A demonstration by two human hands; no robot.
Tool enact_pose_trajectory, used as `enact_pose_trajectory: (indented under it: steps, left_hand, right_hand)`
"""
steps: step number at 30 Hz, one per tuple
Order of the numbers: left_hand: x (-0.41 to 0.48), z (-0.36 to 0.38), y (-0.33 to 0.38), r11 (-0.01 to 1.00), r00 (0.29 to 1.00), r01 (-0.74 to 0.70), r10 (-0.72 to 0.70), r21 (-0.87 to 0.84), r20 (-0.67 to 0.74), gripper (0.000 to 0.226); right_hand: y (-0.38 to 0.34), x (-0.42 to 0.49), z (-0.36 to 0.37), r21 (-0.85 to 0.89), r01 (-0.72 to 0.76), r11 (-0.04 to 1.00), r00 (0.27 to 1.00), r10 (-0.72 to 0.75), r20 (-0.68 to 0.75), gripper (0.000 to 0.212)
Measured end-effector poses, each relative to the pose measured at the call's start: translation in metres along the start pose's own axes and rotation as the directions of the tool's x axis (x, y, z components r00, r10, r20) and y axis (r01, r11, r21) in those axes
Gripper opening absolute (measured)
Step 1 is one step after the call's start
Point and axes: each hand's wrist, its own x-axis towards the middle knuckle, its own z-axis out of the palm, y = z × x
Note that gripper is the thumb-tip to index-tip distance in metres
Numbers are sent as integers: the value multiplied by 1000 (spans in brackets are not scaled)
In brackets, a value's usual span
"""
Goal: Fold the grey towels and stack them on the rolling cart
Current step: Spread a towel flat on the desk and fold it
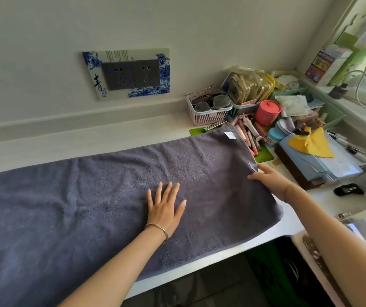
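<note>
Grey towel flat on tabletop. Left hand atop, fingers splayed; right hand at end edge, fingers' state indeterminate.

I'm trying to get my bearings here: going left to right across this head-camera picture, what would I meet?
wall socket panel → left hand → pink basket of glasses → right hand → yellow cloth. The grey towel spans most of the width, so it is left out.
</note>
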Motion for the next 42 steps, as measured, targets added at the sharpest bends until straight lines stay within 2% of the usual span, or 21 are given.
enact_pose_trajectory:
  steps: [2,5,8,10,11,12,13,16,19,21,23,25,28,30,31,33,36,38,39,40,42]
  left_hand:
    - [-4,-10,-9,996,998,52,-54,-79,-27,89]
    - [-11,-24,-34,984,985,146,-155,-106,-78,83]
    - [-18,-36,-72,944,946,277,-300,-178,-121,53]
    - [-26,-43,-101,915,913,348,-380,-207,-146,48]
    - [-30,-46,-115,905,900,378,-409,-197,-150,47]
    - [-36,-48,-130,893,888,411,-437,-184,-143,48]
    - [-42,-50,-143,877,874,440,-467,-190,-133,48]
    - [-57,-50,-166,859,867,469,-492,-204,-81,47]
    - [-64,-41,-169,902,903,426,-429,-65,-29,59]
    - [-64,-35,-166,905,904,426,-426,2,-27,72]
    - [-61,-31,-161,900,900,436,-436,22,-21,75]
    - [-58,-28,-152,908,908,419,-419,19,-3,76]
    - [-49,-24,-130,936,935,353,-353,11,27,96]
    - [-42,-24,-111,959,958,284,-285,8,46,101]
    - [-40,-23,-103,968,965,252,-251,-7,69,101]
    - [-38,-24,-92,976,975,208,-202,-67,97,94]
    - [-37,-28,-86,957,981,192,-192,-220,18,89]
    - [-37,-33,-85,954,984,141,-164,-264,-64,73]
    - [-38,-35,-83,958,989,116,-135,-264,-57,62]
    - [-40,-36,-80,963,994,94,-103,-254,-21,54]
    - [-46,-38,-73,955,993,102,-83,-277,81,47]
  right_hand:
    - [-29,-12,22,187,71,980,992,-89,87,39]
    - [-69,-38,75,266,209,941,941,-268,208,51]
    - [-87,-65,144,206,273,940,834,-337,437,52]
    - [-89,-73,181,73,341,937,724,-311,616,45]
    - [-85,-69,193,23,392,920,693,-312,650,39]
    - [-81,-65,206,-2,439,898,691,-336,640,34]
    - [-75,-57,216,-75,503,861,727,-374,575,33]
    - [-41,-24,232,-495,585,642,811,-459,363,42]
    - [1,-5,239,-687,560,463,820,-427,382,55]
    - [20,2,238,-768,561,310,791,-475,386,67]
    - [29,8,232,-806,538,245,777,-516,362,77]
    - [33,15,219,-816,518,256,782,-527,331,80]
    - [38,25,192,-840,469,272,809,-514,285,88]
    - [37,30,171,-871,420,257,838,-477,264,95]
    - [34,31,162,-883,398,249,854,-453,257,95]
    - [24,33,153,-881,375,287,886,-392,250,78]
    - [1,37,165,-770,308,559,933,-337,128,59]
    - [-16,37,185,-596,234,769,952,-304,-19,45]
    - [-22,37,195,-477,192,858,963,-259,-78,42]
    - [-26,38,204,-350,136,927,973,-191,-129,43]
    - [-31,40,220,-100,33,994,974,-54,-220,59]
